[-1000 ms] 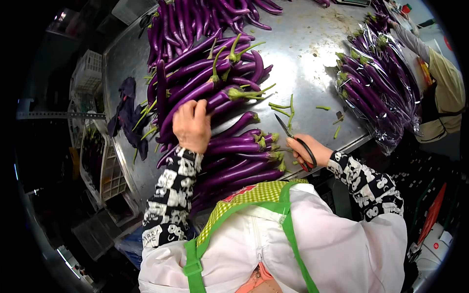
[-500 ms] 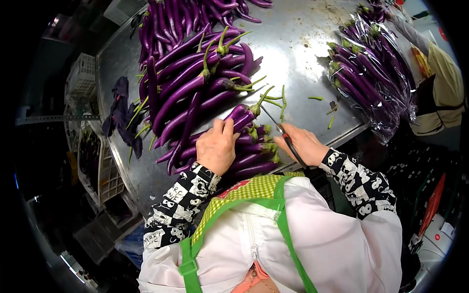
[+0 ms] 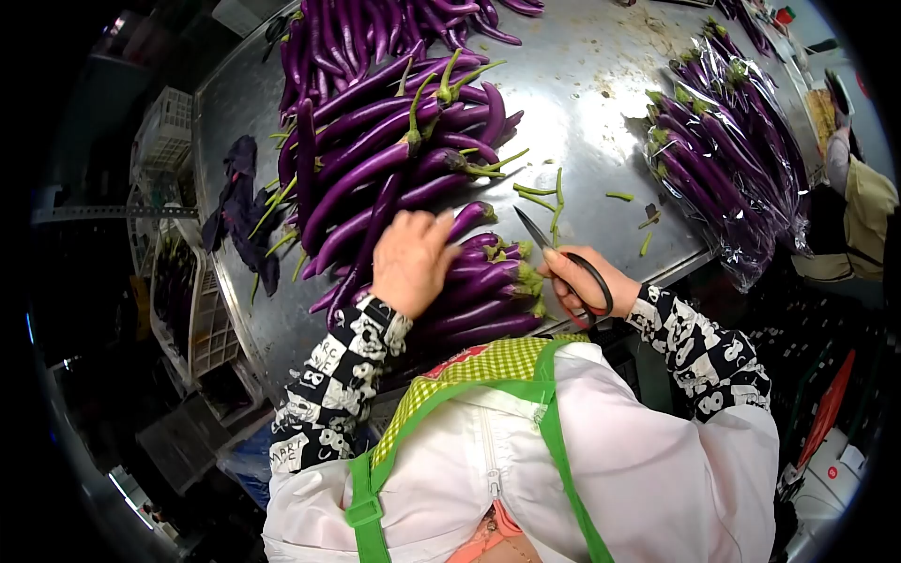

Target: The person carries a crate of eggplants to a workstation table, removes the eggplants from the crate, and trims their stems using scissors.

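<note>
My right hand (image 3: 596,281) is closed on a pair of scissors (image 3: 531,225) with black and red handles. The blades point up and left toward some cut green stems (image 3: 557,202). Over the eggplants, my left hand (image 3: 413,263) has its fingers partly bent and apart, slightly blurred; its fingertips are beside an eggplant (image 3: 472,220) with a short-cut stalk. Below that lies a row of trimmed eggplants (image 3: 488,305), caps toward the scissors. Beyond my left hand is a pile of long purple eggplants (image 3: 366,192), several with long green stems.
Plastic-wrapped eggplants (image 3: 718,174) lie at the right of the metal table (image 3: 601,122). More eggplants (image 3: 366,38) are heaped at the far end. A dark cloth (image 3: 242,211) rests near the left edge, beside white crates (image 3: 211,328) off the table. Another person's light clothing (image 3: 868,216) shows at right.
The long stem on the eggplant by my left hand is gone. My left hand has loosened and shifted slightly left; the scissors have turned, with their handle loop now showing.
</note>
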Demonstrator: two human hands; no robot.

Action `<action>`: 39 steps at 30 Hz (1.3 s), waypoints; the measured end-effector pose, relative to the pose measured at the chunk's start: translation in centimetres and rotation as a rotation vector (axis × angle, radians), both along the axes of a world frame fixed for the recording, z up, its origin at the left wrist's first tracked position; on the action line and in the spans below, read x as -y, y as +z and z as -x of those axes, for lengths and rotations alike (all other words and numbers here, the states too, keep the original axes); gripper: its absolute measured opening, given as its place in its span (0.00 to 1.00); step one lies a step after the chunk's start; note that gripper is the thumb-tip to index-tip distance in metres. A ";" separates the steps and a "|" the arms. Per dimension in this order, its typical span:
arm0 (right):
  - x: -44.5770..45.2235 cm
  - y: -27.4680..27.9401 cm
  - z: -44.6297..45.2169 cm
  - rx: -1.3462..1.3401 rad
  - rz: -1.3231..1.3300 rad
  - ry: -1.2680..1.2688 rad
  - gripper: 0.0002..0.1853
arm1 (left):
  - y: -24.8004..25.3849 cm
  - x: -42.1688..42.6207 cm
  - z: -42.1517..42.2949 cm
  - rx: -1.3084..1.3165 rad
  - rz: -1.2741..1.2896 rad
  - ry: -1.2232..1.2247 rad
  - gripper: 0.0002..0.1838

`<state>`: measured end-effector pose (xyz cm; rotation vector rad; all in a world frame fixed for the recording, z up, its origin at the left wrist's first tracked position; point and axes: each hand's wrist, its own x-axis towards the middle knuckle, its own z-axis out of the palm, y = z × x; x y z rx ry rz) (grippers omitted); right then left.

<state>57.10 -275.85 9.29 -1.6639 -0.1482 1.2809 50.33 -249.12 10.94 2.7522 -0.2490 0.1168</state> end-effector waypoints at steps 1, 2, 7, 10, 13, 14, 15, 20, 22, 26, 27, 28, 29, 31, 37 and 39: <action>-0.5 0.0 -0.1 -0.187 -0.184 -0.108 0.28 | 0.1 -0.4 -1.2 0.079 -0.026 0.035 0.23; -1.2 -0.1 -0.5 -0.302 -0.235 -0.133 0.29 | -0.4 -1.0 -2.3 0.150 -0.073 0.018 0.26; -3.8 0.4 -2.2 -0.478 -0.251 -0.167 0.29 | -3.6 -2.9 -7.0 0.320 -0.434 -0.004 0.25; -4.6 0.0 -2.7 -0.487 -0.253 -0.139 0.28 | -4.3 -2.4 -7.9 0.345 -0.489 0.045 0.23; -5.1 0.2 -2.8 -0.460 -0.249 -0.127 0.28 | -3.0 -1.7 -7.7 0.299 -0.275 0.080 0.21; -5.2 0.2 -2.8 -0.462 -0.246 -0.140 0.29 | -3.1 -1.6 -7.8 0.346 -0.284 0.082 0.22; -5.2 0.2 -2.8 -0.463 -0.248 -0.141 0.29 | -3.1 -1.5 -7.7 0.345 -0.286 0.080 0.22; -5.0 0.4 -2.6 -0.571 -0.283 -0.145 0.29 | -3.8 -1.2 -7.5 0.247 -0.359 0.082 0.22; -5.0 0.5 -2.5 -0.564 -0.276 -0.158 0.29 | -3.7 -1.1 -7.4 0.278 -0.360 0.106 0.20; -5.2 0.4 -2.4 -0.559 -0.245 -0.195 0.30 | -3.3 -0.9 -6.8 0.309 -0.325 0.092 0.21; -5.3 0.4 -2.5 -0.564 -0.245 -0.195 0.30 | -3.1 -0.9 -6.8 0.305 -0.326 0.092 0.21; -5.3 0.4 -2.4 -0.555 -0.245 -0.190 0.30 | -3.0 -0.8 -6.8 0.305 -0.318 0.099 0.22; -5.3 0.4 -2.4 -0.547 -0.245 -0.186 0.30 | -2.9 -0.8 -6.8 0.306 -0.310 0.106 0.22; -5.3 0.6 -2.2 -0.558 -0.264 -0.184 0.29 | -3.1 -0.8 -6.8 0.310 -0.303 0.117 0.22; -6.3 0.1 -2.2 -0.581 -0.303 -0.218 0.29 | -3.0 -0.5 -6.6 0.341 -0.275 0.131 0.22; -6.9 -0.4 -2.3 -0.562 -0.302 -0.282 0.28 | -3.2 -0.6 -6.5 0.340 -0.267 0.135 0.22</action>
